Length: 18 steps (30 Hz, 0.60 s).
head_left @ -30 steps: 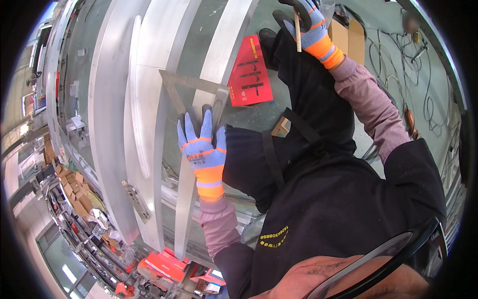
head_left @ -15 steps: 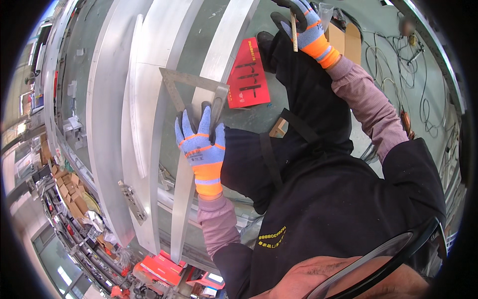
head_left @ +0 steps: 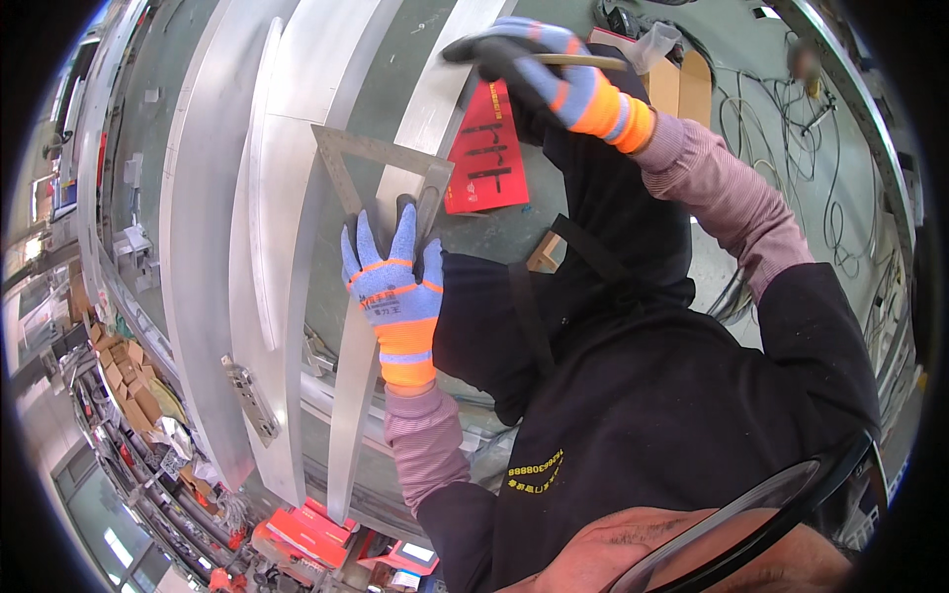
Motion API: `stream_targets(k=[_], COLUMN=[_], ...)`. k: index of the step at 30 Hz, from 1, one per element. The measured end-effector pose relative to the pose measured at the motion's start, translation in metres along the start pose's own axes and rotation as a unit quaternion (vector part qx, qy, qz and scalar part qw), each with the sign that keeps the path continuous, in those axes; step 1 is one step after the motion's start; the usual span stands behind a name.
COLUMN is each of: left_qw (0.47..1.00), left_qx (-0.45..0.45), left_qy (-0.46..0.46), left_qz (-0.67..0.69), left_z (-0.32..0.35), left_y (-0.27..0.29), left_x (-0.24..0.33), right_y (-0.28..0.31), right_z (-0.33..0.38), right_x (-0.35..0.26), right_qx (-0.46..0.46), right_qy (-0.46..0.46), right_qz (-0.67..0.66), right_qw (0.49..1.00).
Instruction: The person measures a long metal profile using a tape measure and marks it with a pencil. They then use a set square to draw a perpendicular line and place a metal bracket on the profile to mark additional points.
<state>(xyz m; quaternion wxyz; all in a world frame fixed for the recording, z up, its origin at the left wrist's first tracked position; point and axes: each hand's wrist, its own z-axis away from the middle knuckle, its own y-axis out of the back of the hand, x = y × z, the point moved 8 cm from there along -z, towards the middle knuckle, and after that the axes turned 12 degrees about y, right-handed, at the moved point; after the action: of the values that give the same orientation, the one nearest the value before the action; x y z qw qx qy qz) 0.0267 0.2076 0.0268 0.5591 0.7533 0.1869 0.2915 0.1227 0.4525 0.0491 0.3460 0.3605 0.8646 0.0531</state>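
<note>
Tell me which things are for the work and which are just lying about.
Probably for the work:
metal triangle, touched by the left hand
thin stick, in the right hand
silver bar, beneath the triangle

Seemingly lying about:
flat red package
cardboard box
red boxes

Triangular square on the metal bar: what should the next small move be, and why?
Perhaps bring the slim stick in the right hand to the triangular square: the left hand seems to steady it across the metal bar, while the stick is clear of both.
</note>
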Motion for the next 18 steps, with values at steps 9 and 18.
stream_targets(k=[9,18], left_qw=[1.000,1.000], left_qx=[-0.004,0.006], left_qy=[0.007,0.003], left_qz=[0.020,0.010], left_z=[-0.002,-0.001], left_y=[0.002,0.001], left_x=[0.002,0.000], right_y=[-0.068,-0.075], right_z=[-0.016,-0.017], right_x=[0.020,0.012], right_qx=[-0.133,-0.157], right_qy=[-0.189,-0.132], right_qz=[0.051,0.046], right_qw=[0.972,0.978])
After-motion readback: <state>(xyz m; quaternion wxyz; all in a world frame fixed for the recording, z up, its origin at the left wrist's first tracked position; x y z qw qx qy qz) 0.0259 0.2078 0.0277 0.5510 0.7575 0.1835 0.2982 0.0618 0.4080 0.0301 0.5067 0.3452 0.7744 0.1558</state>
